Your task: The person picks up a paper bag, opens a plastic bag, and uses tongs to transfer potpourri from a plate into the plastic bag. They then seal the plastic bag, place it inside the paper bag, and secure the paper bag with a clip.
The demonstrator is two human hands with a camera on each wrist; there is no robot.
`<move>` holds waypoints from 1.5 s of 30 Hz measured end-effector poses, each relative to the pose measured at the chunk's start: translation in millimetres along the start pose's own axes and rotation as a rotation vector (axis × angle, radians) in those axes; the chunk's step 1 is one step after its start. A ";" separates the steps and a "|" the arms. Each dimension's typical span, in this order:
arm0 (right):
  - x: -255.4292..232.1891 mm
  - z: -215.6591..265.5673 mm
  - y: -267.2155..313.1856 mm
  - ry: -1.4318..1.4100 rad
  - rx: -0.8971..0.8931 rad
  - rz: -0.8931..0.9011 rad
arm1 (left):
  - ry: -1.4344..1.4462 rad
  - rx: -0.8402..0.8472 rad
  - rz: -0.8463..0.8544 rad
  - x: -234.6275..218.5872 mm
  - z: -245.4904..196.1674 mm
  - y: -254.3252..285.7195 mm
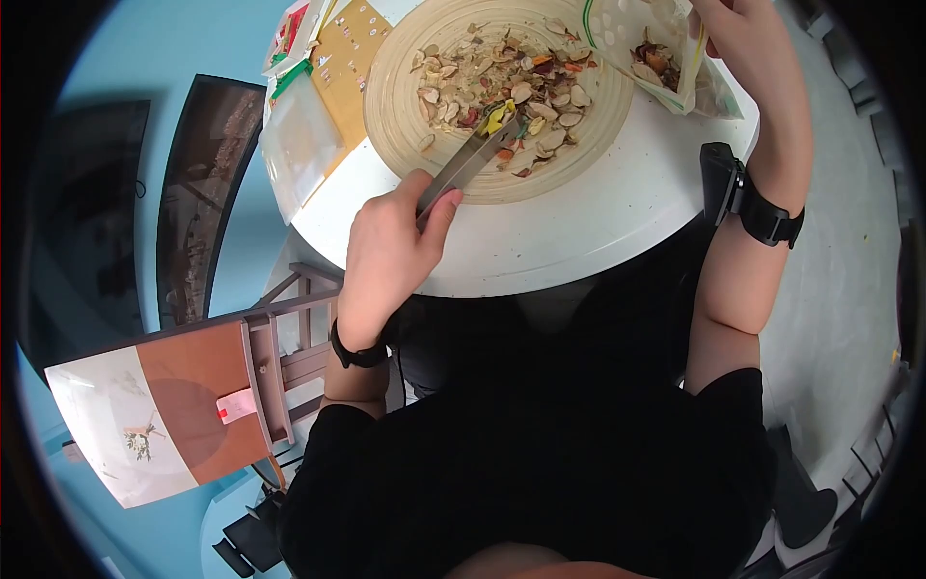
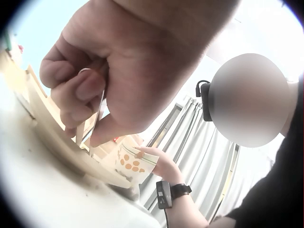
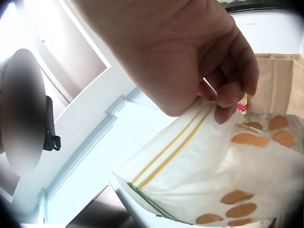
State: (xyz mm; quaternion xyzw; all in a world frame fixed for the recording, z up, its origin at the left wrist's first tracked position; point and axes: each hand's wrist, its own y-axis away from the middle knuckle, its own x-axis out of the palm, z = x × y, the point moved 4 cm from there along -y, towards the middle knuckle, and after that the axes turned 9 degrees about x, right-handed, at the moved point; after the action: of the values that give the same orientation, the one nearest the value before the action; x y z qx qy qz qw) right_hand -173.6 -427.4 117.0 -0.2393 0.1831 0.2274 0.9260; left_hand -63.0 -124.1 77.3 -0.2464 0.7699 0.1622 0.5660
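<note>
Metal tongs [image 1: 470, 162] in our left hand [image 1: 386, 256], over the wooden bowl [image 1: 405, 106].
Its fingers pinched them on a yellow piece [image 1: 496, 118]; our right hand [image 1: 738, 29] pinched the bag [image 1: 641, 43] open. A loose squeeze risked dropping it short.

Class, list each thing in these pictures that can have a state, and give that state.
Left hand: grips the tongs.
Tongs: tips down among the dried pieces.
Bowl: holds dried pieces.
Right hand: pinches the bag's top edge.
Bag: open, partly filled.
</note>
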 end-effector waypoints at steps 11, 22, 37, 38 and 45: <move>-1.0 0.8 1.6 0.013 -0.039 -0.014 | 0.257 0.103 -0.288 -55.2 -28.5 -35.4; -9.5 -19.4 -16.3 -0.040 0.134 0.121 | 0.290 0.062 -0.239 -28.6 -13.8 -49.5; -11.0 -9.3 -8.6 -0.030 0.146 0.093 | 0.159 -0.062 0.034 2.2 -0.3 -29.9; -11.5 -10.6 -7.7 -0.034 0.116 0.094 | 0.109 -0.042 0.043 2.3 -5.8 -27.7; -8.8 -7.4 -4.8 -0.042 0.088 0.081 | 0.001 0.020 0.006 8.2 -11.1 -25.1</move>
State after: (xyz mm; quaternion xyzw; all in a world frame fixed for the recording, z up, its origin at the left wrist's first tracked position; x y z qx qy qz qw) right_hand -180.2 -438.0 116.7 -0.1860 0.1832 0.2615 0.9292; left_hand -59.6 -152.3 73.7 -0.2384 0.7724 0.1559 0.5677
